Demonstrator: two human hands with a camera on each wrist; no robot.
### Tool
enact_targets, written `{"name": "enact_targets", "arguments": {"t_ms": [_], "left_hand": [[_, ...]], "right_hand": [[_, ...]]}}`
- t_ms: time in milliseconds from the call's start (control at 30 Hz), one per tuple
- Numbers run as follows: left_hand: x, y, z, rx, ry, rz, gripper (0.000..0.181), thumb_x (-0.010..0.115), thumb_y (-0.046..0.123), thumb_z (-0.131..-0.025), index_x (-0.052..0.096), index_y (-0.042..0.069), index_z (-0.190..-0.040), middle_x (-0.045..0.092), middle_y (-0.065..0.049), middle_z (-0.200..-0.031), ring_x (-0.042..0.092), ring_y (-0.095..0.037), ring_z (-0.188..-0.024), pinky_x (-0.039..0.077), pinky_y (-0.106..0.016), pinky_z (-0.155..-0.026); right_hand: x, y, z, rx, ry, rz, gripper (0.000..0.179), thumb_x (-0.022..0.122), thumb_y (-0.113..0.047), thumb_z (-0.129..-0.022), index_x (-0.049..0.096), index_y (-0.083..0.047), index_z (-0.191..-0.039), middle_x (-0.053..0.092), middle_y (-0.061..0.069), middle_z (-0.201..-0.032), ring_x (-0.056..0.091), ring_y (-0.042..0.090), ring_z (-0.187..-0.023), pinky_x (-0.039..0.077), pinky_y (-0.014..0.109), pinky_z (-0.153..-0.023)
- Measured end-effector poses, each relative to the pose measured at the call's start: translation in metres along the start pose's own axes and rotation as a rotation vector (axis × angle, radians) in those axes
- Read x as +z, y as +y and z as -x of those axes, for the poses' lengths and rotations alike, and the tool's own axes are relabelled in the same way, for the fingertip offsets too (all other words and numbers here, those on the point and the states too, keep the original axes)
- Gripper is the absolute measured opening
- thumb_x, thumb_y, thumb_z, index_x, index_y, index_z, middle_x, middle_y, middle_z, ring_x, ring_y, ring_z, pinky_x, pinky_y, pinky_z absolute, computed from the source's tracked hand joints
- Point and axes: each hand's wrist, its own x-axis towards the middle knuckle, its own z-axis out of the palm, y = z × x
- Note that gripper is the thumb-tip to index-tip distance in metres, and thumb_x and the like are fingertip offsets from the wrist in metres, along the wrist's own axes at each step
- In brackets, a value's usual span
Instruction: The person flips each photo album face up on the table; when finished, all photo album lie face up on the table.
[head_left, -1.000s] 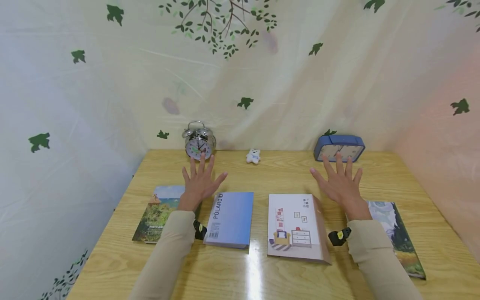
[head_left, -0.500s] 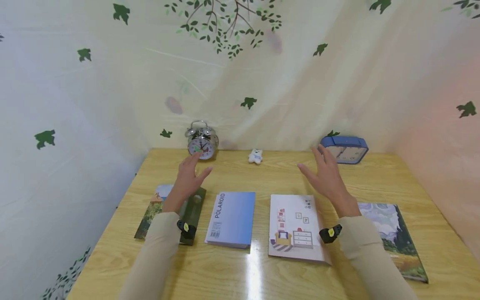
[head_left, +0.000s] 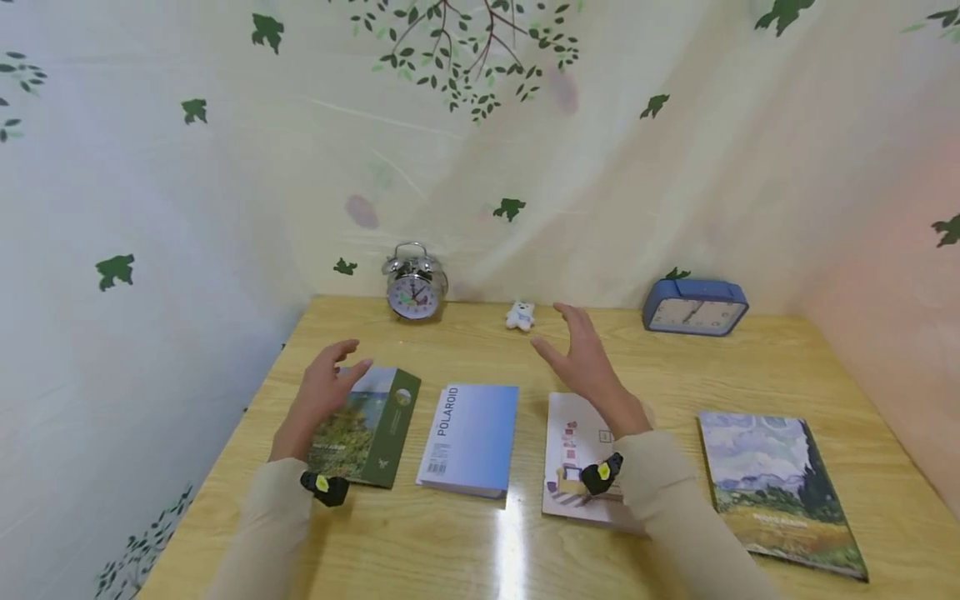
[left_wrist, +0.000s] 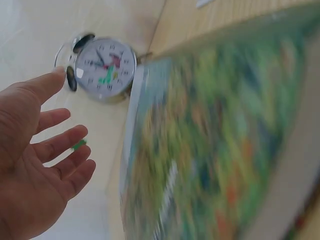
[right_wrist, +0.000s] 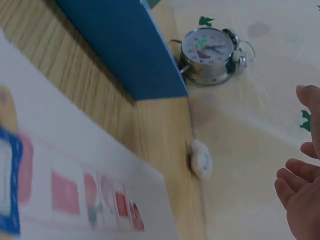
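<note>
My left hand (head_left: 322, 392) hovers over the green landscape book (head_left: 360, 433) at the left, its fingers loosely bent around nothing. My right hand (head_left: 588, 367) is above the far edge of the white book with furniture drawings (head_left: 562, 492), thumb and fingers spread apart, holding nothing. Between them lies the blue POLAROID book (head_left: 472, 437). At the far right is a book with a painted wheat-field cover (head_left: 780, 492). In the left wrist view the landscape book (left_wrist: 200, 145) looks blurred beside the hand. The right forearm covers part of the white book.
Along the table's back edge stand a silver twin-bell alarm clock (head_left: 415, 287), a small white bear figure (head_left: 521, 316) and a blue rectangular clock (head_left: 696, 308). A printed curtain (head_left: 450, 183) hangs behind the wooden table (head_left: 420, 550).
Both hands have moved leftward from in front of the two clocks. The left has drawn nearer over the landscape book, and the wheat-field book is now uncovered. Spread fingers have relaxed.
</note>
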Motion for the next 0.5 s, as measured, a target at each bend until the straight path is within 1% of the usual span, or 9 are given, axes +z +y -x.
{"name": "enact_targets", "arguments": {"t_ms": [100, 233, 333, 500], "left_hand": [[-0.006, -0.011, 0.010, -0.023, -0.002, 0.013, 0.062, 0.050, 0.040, -0.099, 0.035, 0.001, -0.145, 0.038, -0.026, -0.145, 0.034, -0.044, -0.133, 0.034, -0.057, -0.107], [-0.012, -0.024, 0.025, -0.036, -0.001, 0.030, 0.063, 0.049, 0.038, -0.099, 0.033, -0.001, -0.146, 0.036, -0.028, -0.146, 0.031, -0.046, -0.134, 0.034, -0.059, -0.106], [-0.016, -0.035, 0.035, -0.047, 0.005, 0.019, 0.065, 0.049, 0.038, -0.100, 0.031, -0.003, -0.146, 0.033, -0.030, -0.146, 0.031, -0.048, -0.133, 0.033, -0.060, -0.105], [-0.021, -0.050, 0.049, -0.095, 0.000, -0.003, 0.072, 0.050, 0.041, -0.098, 0.025, -0.004, -0.148, 0.026, -0.031, -0.149, 0.030, -0.050, -0.132, 0.033, -0.063, -0.104]], "right_hand": [[0.017, -0.011, -0.002, -0.006, -0.030, -0.047, 0.070, 0.059, -0.039, -0.094, 0.029, -0.005, -0.148, 0.033, 0.018, -0.148, 0.036, 0.037, -0.134, 0.034, 0.056, -0.107], [0.044, -0.029, 0.000, -0.003, -0.053, -0.080, 0.070, 0.060, -0.040, -0.093, 0.032, -0.006, -0.147, 0.035, 0.016, -0.148, 0.037, 0.034, -0.135, 0.033, 0.053, -0.109], [0.065, -0.043, 0.005, 0.004, -0.060, -0.110, 0.070, 0.062, -0.038, -0.092, 0.034, -0.006, -0.146, 0.037, 0.014, -0.148, 0.038, 0.033, -0.135, 0.034, 0.052, -0.110], [0.098, -0.064, 0.015, -0.012, -0.099, -0.170, 0.070, 0.063, -0.036, -0.091, 0.034, -0.005, -0.146, 0.038, 0.014, -0.147, 0.039, 0.032, -0.134, 0.035, 0.049, -0.109]]}}
